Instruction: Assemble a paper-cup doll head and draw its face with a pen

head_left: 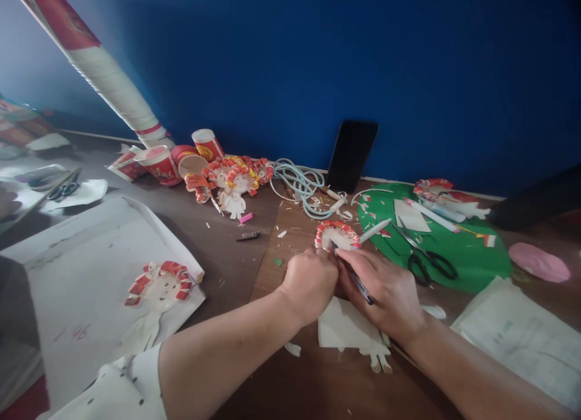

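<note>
A white paper doll (336, 236) with a curled red paper fringe round its head lies at the middle of the table. My left hand (313, 284) is closed at the lower edge of the doll's head; its fingertips are hidden. Between the fingers of my right hand (390, 290) is a dark pen (362, 282), slanted, its tip at the doll's face. Both hands touch at the knuckles. Beneath them a white piece of paper (342, 327) shows, with small cut-out legs (379, 359) at its lower right.
Scissors (429, 259) lie on a green paper disc (476, 265) at right. Finished-looking dolls (236, 181), paper cups (158, 164), a coiled cable (299, 181) and a phone (351, 157) line the blue wall. Another doll (161, 287) rests on the white envelope (82, 269) at left.
</note>
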Available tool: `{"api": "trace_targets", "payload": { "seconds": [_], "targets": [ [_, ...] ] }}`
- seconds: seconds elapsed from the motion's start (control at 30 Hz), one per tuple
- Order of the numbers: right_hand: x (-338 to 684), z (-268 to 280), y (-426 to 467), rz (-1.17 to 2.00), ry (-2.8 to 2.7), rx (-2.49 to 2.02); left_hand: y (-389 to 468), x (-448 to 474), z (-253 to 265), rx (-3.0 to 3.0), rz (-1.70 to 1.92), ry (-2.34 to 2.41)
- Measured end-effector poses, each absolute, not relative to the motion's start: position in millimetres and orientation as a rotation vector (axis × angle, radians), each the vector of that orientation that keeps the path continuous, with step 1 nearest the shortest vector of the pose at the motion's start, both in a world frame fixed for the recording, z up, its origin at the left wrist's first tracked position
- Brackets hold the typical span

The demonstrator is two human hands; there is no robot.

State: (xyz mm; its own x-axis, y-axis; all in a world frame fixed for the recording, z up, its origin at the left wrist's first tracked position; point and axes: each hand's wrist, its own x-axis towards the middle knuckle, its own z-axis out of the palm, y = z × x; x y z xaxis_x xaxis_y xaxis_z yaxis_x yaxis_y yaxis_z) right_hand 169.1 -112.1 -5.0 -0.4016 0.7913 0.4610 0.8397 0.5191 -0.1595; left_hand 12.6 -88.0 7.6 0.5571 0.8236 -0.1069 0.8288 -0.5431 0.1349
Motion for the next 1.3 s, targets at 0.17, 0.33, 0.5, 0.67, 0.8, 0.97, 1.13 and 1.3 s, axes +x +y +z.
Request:
{"api": "trace_targets", "payload": {
  "seconds": [0.17,0.33,0.5,0.67,0.8,0.97,1.13,1.3],
  "targets": [
    [168.8,-4.3,-112.0,-0.139,-2.277,-1.321,-87.7,12.7,8.3,2.610,-0.054,1.411],
    [169.8,-6.3,-112.1,-0.125,-2.271,-1.323,-87.9,12.8,7.4,2.611,-0.039,1.405],
    [169.7,-7.3,-112.0,-0.125,-2.281,-1.330,-87.7,12.8,6.1,2.618,-0.030,1.400],
    [169.1,-5.8,-111.5,-0.125,-2.275,-1.338,-87.7,12.6,5.9,2.636,-0.054,1.395],
    [169.1,-4.8,-111.7,-0.127,-2.277,-1.332,-88.4,12.7,5.5,2.628,-0.050,1.411],
    [169.1,-5.5,-112.1,-0.132,-2.272,-1.336,-88.2,12.7,5.6,2.629,-0.045,1.407],
    [169.9,-5.2,-111.6,-0.126,-2.258,-1.332,-88.7,12.2,5.9,2.624,-0.035,1.408],
    [174.1,-1.5,-107.5,-0.072,-2.122,-1.280,-88.3,12.2,3.1,2.641,-0.025,1.418]
  ]
}}
